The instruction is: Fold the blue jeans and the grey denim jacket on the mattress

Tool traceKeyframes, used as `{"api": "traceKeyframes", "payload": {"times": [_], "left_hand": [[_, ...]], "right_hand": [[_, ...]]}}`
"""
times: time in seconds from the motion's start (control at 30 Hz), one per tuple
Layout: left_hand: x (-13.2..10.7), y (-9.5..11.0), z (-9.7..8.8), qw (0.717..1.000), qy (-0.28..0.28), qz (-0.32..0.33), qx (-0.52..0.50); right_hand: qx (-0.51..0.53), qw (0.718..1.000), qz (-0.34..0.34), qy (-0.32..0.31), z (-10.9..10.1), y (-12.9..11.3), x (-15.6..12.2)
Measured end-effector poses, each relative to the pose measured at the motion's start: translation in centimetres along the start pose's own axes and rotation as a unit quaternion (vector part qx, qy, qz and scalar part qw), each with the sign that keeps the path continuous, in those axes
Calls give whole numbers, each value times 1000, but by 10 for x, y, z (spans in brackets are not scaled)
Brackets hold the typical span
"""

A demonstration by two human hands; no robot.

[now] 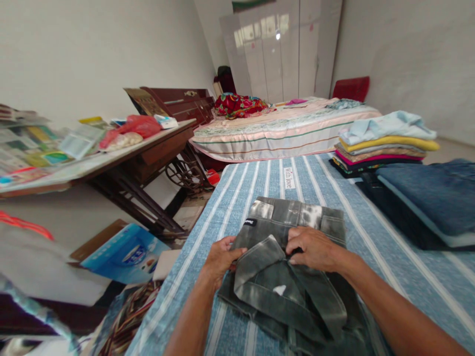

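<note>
A dark grey collared shirt (270, 291) with pale, washed-out patches lies folded on the blue-and-white striped cloth (237, 198). Its collar faces me, and a small white label shows inside the neck. My left hand (220, 257) grips the shirt's left edge beside the collar, thumb on top and fingers partly hidden beneath. At the front of the collar, my right hand (311, 248) is closed with the fabric pinched between thumb and curled fingers. The shirt's lower folds run past the bottom of the view.
To the right stand a stack of folded clothes (386, 146) and a pile of folded jeans (430, 193). A cluttered table (163, 138) is on the left, above a blue box (124, 254). Beyond the striped cloth is a bed (282, 133), with a wardrobe (282, 59) behind.
</note>
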State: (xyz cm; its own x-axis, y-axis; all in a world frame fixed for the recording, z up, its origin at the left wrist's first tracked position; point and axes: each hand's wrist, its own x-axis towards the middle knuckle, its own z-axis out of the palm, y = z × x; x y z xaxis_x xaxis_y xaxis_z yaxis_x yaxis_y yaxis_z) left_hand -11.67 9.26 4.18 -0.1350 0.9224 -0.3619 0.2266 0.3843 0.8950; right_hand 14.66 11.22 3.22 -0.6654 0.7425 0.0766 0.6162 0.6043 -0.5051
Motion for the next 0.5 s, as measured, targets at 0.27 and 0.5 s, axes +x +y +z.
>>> {"api": "traceKeyframes", "payload": {"times": [0.27, 0.5], "left_hand": [[2, -1, 1, 1000, 3, 4, -13], [-2, -1, 1, 999, 17, 16, -25]], "right_hand": [[-2, 1000, 1, 7, 1, 2, 0], [-10, 1000, -12, 12, -2, 0, 0]]}}
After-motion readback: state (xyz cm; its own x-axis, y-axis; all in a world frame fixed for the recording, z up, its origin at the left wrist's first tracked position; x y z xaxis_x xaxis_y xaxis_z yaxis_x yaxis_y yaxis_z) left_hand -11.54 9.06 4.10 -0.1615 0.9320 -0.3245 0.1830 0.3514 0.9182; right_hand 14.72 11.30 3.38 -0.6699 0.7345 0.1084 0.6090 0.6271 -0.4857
